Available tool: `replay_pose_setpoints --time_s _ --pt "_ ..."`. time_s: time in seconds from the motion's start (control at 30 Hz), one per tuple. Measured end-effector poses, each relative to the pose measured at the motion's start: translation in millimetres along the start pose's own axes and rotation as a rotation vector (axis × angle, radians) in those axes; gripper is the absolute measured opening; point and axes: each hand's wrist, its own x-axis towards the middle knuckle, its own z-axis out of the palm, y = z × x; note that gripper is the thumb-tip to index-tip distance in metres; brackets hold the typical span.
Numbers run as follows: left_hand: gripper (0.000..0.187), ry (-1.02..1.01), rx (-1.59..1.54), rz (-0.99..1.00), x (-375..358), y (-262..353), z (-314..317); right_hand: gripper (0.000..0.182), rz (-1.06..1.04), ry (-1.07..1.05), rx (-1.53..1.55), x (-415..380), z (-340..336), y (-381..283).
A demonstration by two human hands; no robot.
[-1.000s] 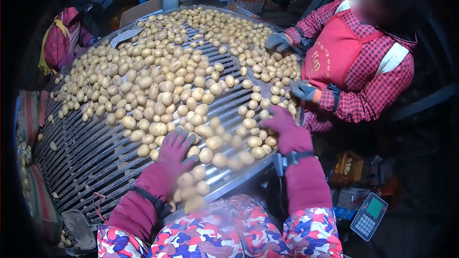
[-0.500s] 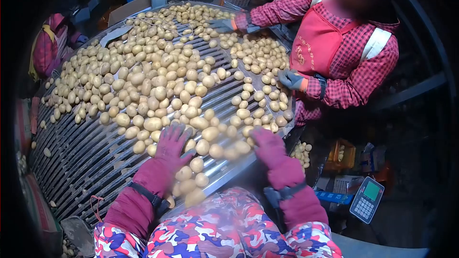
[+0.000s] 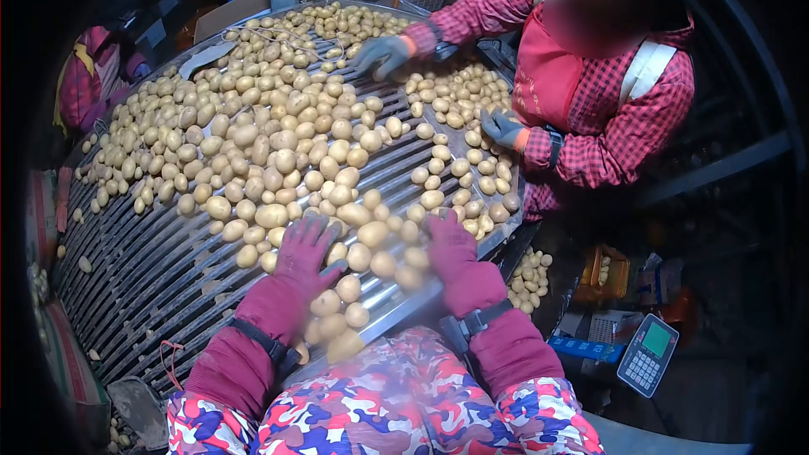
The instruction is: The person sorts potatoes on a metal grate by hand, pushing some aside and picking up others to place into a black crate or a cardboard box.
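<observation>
Many yellow potatoes point(image 3: 271, 216) lie heaped over a slatted metal table point(image 3: 160, 274). My left hand point(image 3: 308, 251), in a purple glove, rests flat at the near edge of the heap with its fingers spread. Several potatoes lie beside its thumb, between the hand and the table's metal edge strip point(image 3: 396, 307). My right hand point(image 3: 452, 243), gloved alike, is beside another group of potatoes near the rim, with its fingers stretched forward. It appears to touch the nearest ones. Neither hand grips a potato.
Across the table, a co-worker in a red apron point(image 3: 543, 76) reaches over the potatoes with a grey-gloved hand point(image 3: 383, 56); the other hand point(image 3: 504, 128) is near the rim. A digital scale display point(image 3: 647, 354) and an orange crate point(image 3: 603, 274) are at lower right. Another person point(image 3: 91, 80) is at far left.
My right hand has moved slightly left and up, closer to the potatoes. My left hand stays nearly in place. The co-worker's reaching hand has lifted and turned; their other hand shifted slightly left.
</observation>
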Motion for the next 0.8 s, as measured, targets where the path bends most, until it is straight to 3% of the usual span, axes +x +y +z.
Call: replay_pose_setpoints --time_s 0.13,0.2,0.3,0.37,0.43,0.47,0.5,0.53,0.57,0.63,0.73,0.8 --pt "0.071 0.012 0.008 0.011 2 -1 0 0.035 0.062 0.169 0.497 -20 -40 25" --pt "0.071 0.005 0.011 0.022 0 -2 0 0.036 -0.100 0.548 0.225 -41 -58 60" --pt "0.071 -0.018 0.014 -0.016 3 -1 1 0.040 0.220 0.153 -0.103 -73 -103 102" --pt "0.072 -0.019 -0.008 -0.016 4 0 0 0.039 0.643 -0.412 -0.182 -58 -111 107" --pt "0.072 -0.025 0.001 -0.024 5 1 2 0.036 0.092 0.215 0.011 -77 -79 84" --pt "0.072 -0.029 0.008 -0.029 5 1 3 0.036 -0.015 0.263 0.177 -69 -53 72" --pt "0.072 -0.038 0.016 -0.031 5 1 3 0.038 -0.217 0.235 0.271 -60 -44 49" --pt "0.072 -0.028 0.009 -0.025 6 1 2 0.037 -0.194 0.054 0.344 -49 -40 19" --pt "0.073 -0.016 0.005 -0.022 6 2 1 0.036 -0.316 0.073 0.154 -40 -6 12" --pt "0.073 -0.003 0.016 -0.025 7 1 0 0.042 -0.261 -0.049 0.029 -26 21 -8" --pt "0.072 -0.007 0.013 -0.014 9 0 0 0.052 -0.177 -0.145 0.440 -9 21 -6" --pt "0.072 -0.007 0.004 -0.013 11 1 -2 0.051 -0.260 -0.064 0.383 -11 6 -18"
